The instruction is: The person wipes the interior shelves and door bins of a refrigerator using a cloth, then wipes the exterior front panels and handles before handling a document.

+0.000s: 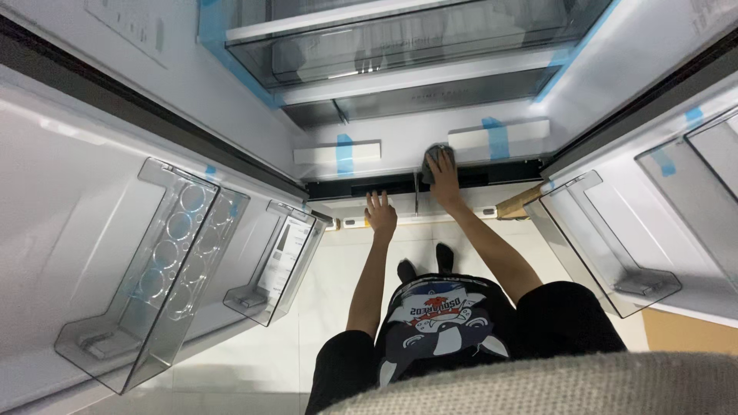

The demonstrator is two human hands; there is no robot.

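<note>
My right hand [443, 178] grips a grey cloth [438, 154] and presses it against the dark front ledge [350, 187] at the bottom of an open fridge compartment. My left hand [380, 214] lies flat, fingers apart, on the white edge just below that ledge, a little to the left of the right hand. It holds nothing. Both arms reach forward from my body, and my socked feet [424, 261] stand on the pale tiled floor beneath.
Both fridge doors stand open. The left door carries a clear bin with round egg wells [165, 261] and a smaller clear bin [278, 265]. The right door has a clear bin [607, 246]. Glass drawers [400, 42] and taped white foam strips [338, 152] sit inside. A cardboard piece [516, 204] lies by the right hinge.
</note>
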